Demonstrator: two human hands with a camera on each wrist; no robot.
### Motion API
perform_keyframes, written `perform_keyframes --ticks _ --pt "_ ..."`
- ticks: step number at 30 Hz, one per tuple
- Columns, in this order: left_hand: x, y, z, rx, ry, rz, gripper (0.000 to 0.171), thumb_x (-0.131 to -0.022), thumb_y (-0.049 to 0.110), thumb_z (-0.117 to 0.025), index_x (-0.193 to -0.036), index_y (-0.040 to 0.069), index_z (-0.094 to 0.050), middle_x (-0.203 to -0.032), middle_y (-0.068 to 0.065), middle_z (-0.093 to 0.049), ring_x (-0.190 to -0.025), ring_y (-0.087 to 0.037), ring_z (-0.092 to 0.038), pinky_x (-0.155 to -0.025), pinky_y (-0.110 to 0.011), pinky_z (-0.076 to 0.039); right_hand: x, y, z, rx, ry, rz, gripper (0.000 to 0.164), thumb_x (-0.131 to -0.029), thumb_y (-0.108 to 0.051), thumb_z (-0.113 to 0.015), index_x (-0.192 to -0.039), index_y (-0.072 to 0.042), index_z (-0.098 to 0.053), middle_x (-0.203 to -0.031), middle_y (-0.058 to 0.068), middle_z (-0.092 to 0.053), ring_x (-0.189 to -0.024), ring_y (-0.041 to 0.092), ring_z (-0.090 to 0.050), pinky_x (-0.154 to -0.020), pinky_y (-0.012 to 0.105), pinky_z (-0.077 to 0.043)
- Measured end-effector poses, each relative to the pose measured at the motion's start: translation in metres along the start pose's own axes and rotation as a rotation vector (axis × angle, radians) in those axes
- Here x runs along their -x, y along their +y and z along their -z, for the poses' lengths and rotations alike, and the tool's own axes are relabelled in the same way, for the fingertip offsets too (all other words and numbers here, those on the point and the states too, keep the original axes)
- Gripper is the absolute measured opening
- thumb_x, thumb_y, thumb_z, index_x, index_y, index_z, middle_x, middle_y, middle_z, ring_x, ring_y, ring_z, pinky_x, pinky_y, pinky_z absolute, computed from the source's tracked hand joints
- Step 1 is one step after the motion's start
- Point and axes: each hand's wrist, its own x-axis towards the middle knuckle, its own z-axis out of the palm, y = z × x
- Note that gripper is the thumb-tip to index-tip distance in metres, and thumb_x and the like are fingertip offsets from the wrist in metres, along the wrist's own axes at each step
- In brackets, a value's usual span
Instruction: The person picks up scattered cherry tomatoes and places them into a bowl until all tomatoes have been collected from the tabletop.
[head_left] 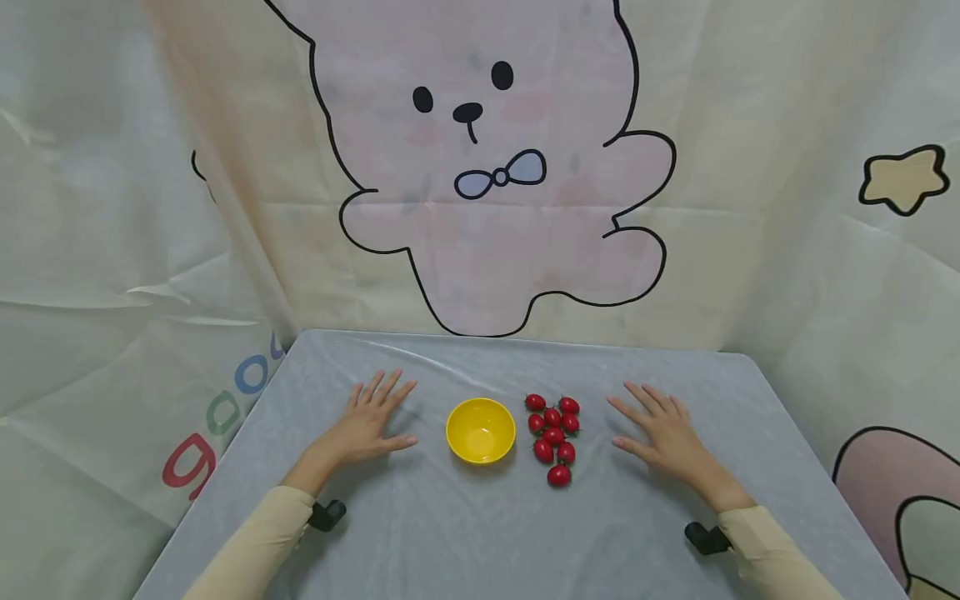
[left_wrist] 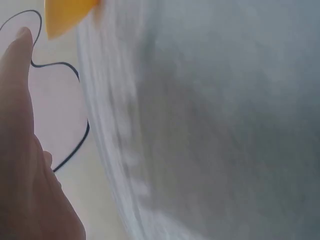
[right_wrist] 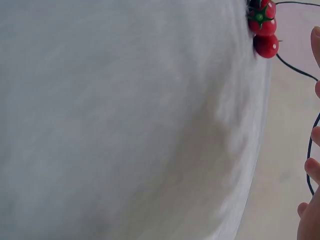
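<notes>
A yellow bowl (head_left: 481, 431) stands on the table between the two hands, with nothing visible inside it. Just right of it lie several red cherry tomatoes (head_left: 552, 436) in a loose cluster; a few tomatoes (right_wrist: 266, 45) also show at the top of the right wrist view. My left hand (head_left: 366, 427), fingers spread, is left of the bowl and apart from it. To the right of the tomatoes is my right hand (head_left: 663, 433), also spread and holding nothing. In the left wrist view, part of the bowl (left_wrist: 65, 17) appears beyond the thumb.
A pale blue-grey cloth (head_left: 480, 533) covers the table. Behind it hangs a cream curtain (head_left: 712, 275) with a cartoon bear. Each wrist wears a small black camera mount, such as the left mount (head_left: 327, 515) and the right mount (head_left: 707, 538).
</notes>
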Motion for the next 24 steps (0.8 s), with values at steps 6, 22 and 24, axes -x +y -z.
perform_keyframes --ticks 6,22,24 --pt "-0.009 0.014 0.001 0.037 -0.029 -0.021 0.096 -0.084 0.07 -0.06 -0.159 0.033 -0.014 -0.169 -0.008 -0.008 -0.154 -0.042 -0.01 -0.116 -0.072 -0.011 -0.019 -0.007 -0.002 -0.051 0.037 0.019 0.066 -0.08 -0.043 -0.078 -0.139 -0.022 -0.058 -0.149 0.018 -0.048 -0.133 0.046 -0.04 -0.101 0.068 -0.027" --pt "-0.021 0.04 -0.006 0.109 -0.089 -0.076 0.094 -0.088 0.064 -0.061 -0.16 0.033 -0.009 -0.169 -0.004 0.001 -0.155 -0.042 -0.004 -0.118 -0.072 -0.008 -0.052 -0.032 -0.019 -0.087 0.087 -0.068 0.054 -0.08 -0.039 -0.08 -0.127 -0.015 -0.068 -0.138 0.017 -0.058 -0.127 0.039 -0.049 -0.103 0.065 -0.032" --pt "-0.021 0.043 -0.008 0.115 -0.094 -0.081 0.094 -0.088 0.064 -0.06 -0.16 0.033 -0.009 -0.169 -0.004 0.0 -0.155 -0.042 -0.004 -0.118 -0.072 -0.008 -0.055 -0.034 -0.021 -0.088 0.087 -0.094 0.052 -0.08 -0.039 -0.08 -0.125 -0.014 -0.069 -0.137 0.017 -0.059 -0.127 0.038 -0.049 -0.104 0.066 -0.032"
